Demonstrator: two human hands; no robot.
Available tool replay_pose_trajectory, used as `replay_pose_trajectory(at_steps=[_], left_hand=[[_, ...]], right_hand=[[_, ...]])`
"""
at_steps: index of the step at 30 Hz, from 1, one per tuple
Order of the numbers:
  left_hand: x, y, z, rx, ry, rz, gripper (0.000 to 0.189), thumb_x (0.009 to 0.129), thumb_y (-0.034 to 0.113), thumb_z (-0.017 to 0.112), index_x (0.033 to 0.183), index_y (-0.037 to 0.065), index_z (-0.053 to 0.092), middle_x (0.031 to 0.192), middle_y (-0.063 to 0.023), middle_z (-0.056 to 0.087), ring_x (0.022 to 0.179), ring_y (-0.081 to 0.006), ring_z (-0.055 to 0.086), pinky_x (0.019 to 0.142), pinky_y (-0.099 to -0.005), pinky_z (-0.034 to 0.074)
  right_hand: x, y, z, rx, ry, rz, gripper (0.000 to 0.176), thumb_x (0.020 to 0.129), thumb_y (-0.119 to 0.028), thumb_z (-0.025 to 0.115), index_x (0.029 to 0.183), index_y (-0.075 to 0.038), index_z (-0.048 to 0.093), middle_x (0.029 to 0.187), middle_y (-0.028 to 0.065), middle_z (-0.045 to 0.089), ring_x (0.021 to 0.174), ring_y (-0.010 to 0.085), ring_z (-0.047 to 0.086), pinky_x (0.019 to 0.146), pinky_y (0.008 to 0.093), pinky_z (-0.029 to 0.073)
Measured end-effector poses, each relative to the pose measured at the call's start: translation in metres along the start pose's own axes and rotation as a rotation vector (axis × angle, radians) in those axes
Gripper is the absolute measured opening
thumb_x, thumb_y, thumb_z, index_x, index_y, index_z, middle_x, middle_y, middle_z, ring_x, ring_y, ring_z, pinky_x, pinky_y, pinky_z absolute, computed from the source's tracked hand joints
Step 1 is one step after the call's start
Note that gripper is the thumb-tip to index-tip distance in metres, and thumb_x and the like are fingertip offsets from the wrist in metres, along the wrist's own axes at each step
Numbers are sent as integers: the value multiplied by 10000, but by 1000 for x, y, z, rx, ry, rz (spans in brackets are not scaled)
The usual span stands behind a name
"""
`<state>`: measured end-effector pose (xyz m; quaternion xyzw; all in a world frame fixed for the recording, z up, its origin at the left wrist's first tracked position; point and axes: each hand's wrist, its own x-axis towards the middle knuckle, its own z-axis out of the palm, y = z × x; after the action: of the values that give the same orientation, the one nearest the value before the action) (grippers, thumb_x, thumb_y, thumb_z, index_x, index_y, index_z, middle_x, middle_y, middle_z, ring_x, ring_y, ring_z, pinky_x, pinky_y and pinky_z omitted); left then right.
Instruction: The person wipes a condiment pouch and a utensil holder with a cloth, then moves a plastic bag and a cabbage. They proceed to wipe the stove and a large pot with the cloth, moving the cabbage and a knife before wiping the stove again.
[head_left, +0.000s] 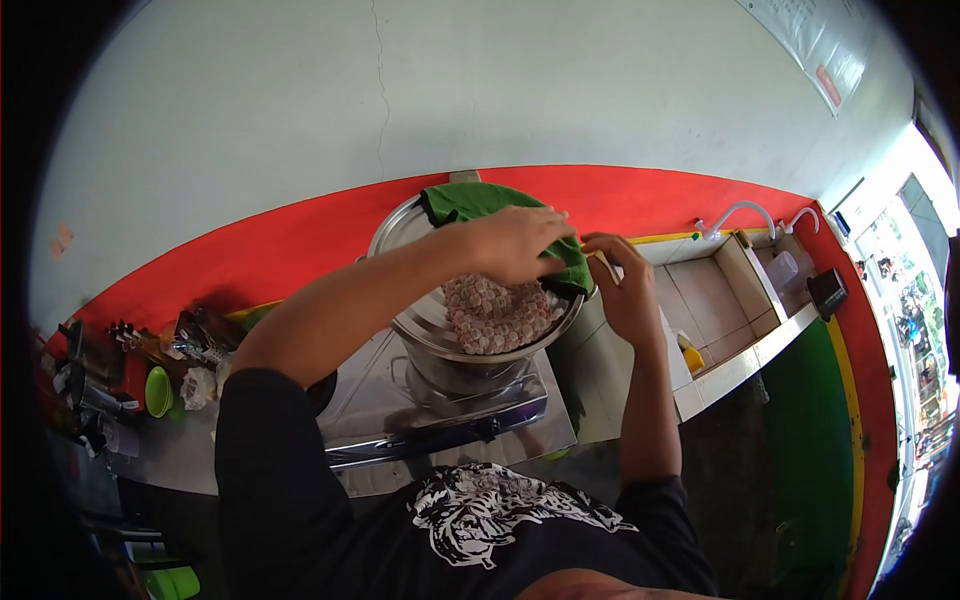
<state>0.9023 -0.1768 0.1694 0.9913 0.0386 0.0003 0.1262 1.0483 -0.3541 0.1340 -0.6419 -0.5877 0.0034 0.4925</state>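
A wide metal steamer tray (409, 312) sits on a large shiny pot (440, 375). Many small, pale pinkish round pieces, which look like meatballs or dumplings, are heaped (500, 315) on the tray. A green cloth (480, 200) with a dark edge lies over the tray's far and right side. My left hand (515, 245) reaches across above the heap, palm down, its fingers stretched out over the cloth. At the tray's right rim, my right hand (628, 295) pinches the cloth's edge between thumb and fingers.
The pot stands on a metal stove (440, 440). To the right is a tiled sink (710, 290) with a white curved faucet (745, 210). Green bowls (158, 391), a plastic bag (198, 388) and utensils crowd the left counter. A red-and-white wall (300, 230) rises behind.
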Motion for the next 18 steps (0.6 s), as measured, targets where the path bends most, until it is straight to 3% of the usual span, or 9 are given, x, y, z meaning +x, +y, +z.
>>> replay_pose_trajectory(at_steps=[1, 3, 5, 6, 8, 12, 15, 17, 18], left_hand=[[-21, 0, 23, 86, 144, 126, 589, 1084, 450, 484, 1576, 126, 457, 1681, -125, 361, 1580, -308, 275, 1282, -505, 228], [-63, 0, 58, 66, 126, 136, 585, 1073, 461, 501, 1568, 151, 470, 1688, -117, 350, 1586, -311, 259, 1285, -519, 204], [-95, -3, 68, 49, 106, 149, 581, 1062, 472, 518, 1560, 176, 483, 1695, -109, 339, 1593, -314, 244, 1287, -534, 179], [-108, -5, 64, 33, 129, 61, 581, 1057, 482, 522, 1562, 197, 485, 1696, -100, 341, 1595, -313, 238, 1292, -525, 163], [-132, -6, 59, 54, 209, -85, 587, 1050, 496, 531, 1553, 196, 503, 1680, -122, 367, 1588, -322, 254, 1293, -505, 157], [-158, -16, 64, 80, 298, -285, 596, 1034, 485, 561, 1538, 169, 521, 1647, -175, 407, 1580, -328, 270, 1285, -502, 179], [-160, -25, 70, 171, 518, -361, 528, 996, 306, 654, 1468, 91, 556, 1580, -220, 483, 1519, -365, 384, 1245, -479, 286], [-166, -36, 65, -293, 787, -355, 435, 901, 58, 658, 1332, 30, 613, 1498, -232, 555, 1450, -399, 464, 1193, -458, 373], [-167, -44, 67, -293, 777, -356, 435, 901, 58, 658, 1332, 30, 613, 1498, -232, 555, 1450, -399, 464, 1193, -458, 373]], right_hand=[[7, 3, 0, -11, -34, 2, 166, 960, -22, 656, 1123, 0, 677, 1192, 160, 724, 1157, 367, 678, 998, 409, 510], [26, 11, 5, -40, -116, -2, 278, 974, -76, 660, 1246, -31, 623, 1293, 165, 682, 1270, 379, 618, 1065, 437, 477], [45, 27, 17, -238, -298, -220, 466, 993, -240, 689, 1410, -88, 548, 1505, 168, 552, 1464, 383, 448, 1186, 480, 382], [53, 32, 23, -228, -284, -210, 466, 993, -240, 689, 1410, -88, 548, 1505, 168, 552, 1464, 383, 448, 1186, 480, 382], [70, 41, 39, -466, -488, -314, 659, 1013, -409, 661, 1572, -162, 414, 1693, 110, 332, 1605, 337, 187, 1292, 510, 233], [108, 67, 81, -435, -690, -240, 763, 1026, -577, 560, 1638, -185, 326, 1739, 97, 220, 1620, 349, 92, 1313, 521, 164], [125, 64, 123, -502, -730, -283, 851, 1016, -698, 452, 1644, -141, 312, 1735, 135, 219, 1618, 356, 110, 1313, 496, 166], [120, 57, 153, -551, -649, -283, 853, 1034, -683, 411, 1637, -88, 313, 1726, 166, 230, 1616, 359, 124, 1313, 488, 159], [116, 55, 157, -544, -649, -276, 853, 1034, -683, 411, 1637, -88, 313, 1726, 166, 230, 1616, 359, 124, 1313, 488, 159]])
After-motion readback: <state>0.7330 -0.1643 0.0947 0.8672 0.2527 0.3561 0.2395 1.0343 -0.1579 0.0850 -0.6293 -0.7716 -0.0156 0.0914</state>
